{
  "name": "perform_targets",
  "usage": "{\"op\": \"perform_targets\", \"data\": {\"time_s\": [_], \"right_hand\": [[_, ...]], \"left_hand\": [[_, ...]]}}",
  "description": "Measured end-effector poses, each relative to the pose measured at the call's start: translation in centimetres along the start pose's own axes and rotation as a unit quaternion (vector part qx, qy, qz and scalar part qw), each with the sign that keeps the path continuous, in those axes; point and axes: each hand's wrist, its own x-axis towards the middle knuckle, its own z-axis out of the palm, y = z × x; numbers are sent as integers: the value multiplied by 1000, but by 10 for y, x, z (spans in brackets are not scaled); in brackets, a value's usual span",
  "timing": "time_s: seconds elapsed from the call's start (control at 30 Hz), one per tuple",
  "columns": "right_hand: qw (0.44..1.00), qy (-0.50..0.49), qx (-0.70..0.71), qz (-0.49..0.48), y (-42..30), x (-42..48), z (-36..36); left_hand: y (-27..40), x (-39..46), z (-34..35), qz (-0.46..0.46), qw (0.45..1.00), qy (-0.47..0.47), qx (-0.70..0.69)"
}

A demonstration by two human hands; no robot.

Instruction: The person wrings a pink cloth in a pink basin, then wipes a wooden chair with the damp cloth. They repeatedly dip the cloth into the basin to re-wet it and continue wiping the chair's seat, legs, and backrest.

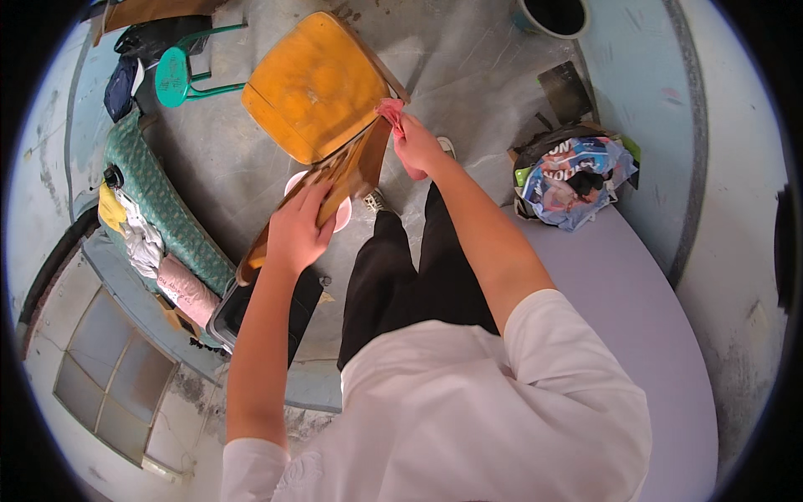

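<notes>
A wooden chair with an orange-brown seat [317, 85] stands before me, its slatted backrest towards me. My left hand [300, 229] is closed on the backrest, fingers over its upper part. In my right hand [417, 144] is a red cloth [391, 111], bunched up, at the near right corner of the seat beside the chair's frame. A pink basin [342, 214] on the floor is partly hidden behind the backrest and my left hand. What is in the basin cannot be seen.
A green folding stool [172, 76] is beyond the chair's left side. Left lies a green patterned mattress [166, 201] with clothes, near a black suitcase [302, 310]. At right, plastic bags [574, 182] rest by a pale lilac surface [618, 301]. A bucket [555, 16] stands at the top right.
</notes>
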Motion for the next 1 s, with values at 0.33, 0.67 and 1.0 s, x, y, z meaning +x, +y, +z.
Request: {"op": "perform_targets", "data": {"time_s": [0.33, 0.67, 1.0], "right_hand": [[991, -45, -84, 95, 107, 117, 37], [997, 54, -6, -64, 50, 60, 18], [996, 36, -36, -72, -174, -136, -80]], "left_hand": [[-1, 19, -7, 25, 999, -34, -1], [1, 11, -9, 16, 999, -32, -4], [-6, -5, 0, 37, 999, 30, -2]]}}
